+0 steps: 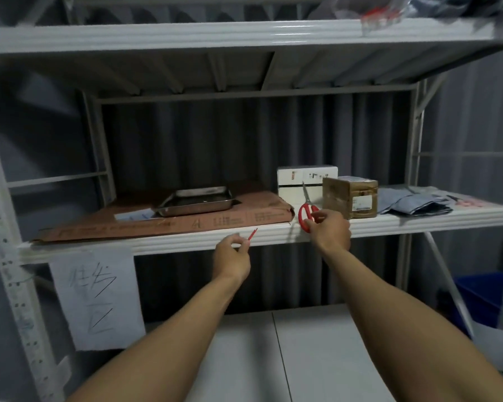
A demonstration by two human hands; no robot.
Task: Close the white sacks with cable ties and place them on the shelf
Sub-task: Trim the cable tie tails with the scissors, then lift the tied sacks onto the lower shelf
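My left hand (232,256) pinches a short red cable tie piece (252,234) just below the front edge of the middle shelf (186,238). My right hand (330,230) is closed on the red handles of a pair of scissors (306,208), whose blades point up and back over the shelf edge. No white sack is in view. A clear bag holding red cable ties (381,15) lies on the top shelf at the upper right.
On the middle shelf lie a flattened brown carton (204,220), a steel tray (196,200), a white box (305,181), a brown parcel (350,198) and folded grey bags (415,203). A handwritten paper sheet (96,297) hangs at the left. A blue bin (479,294) stands lower right.
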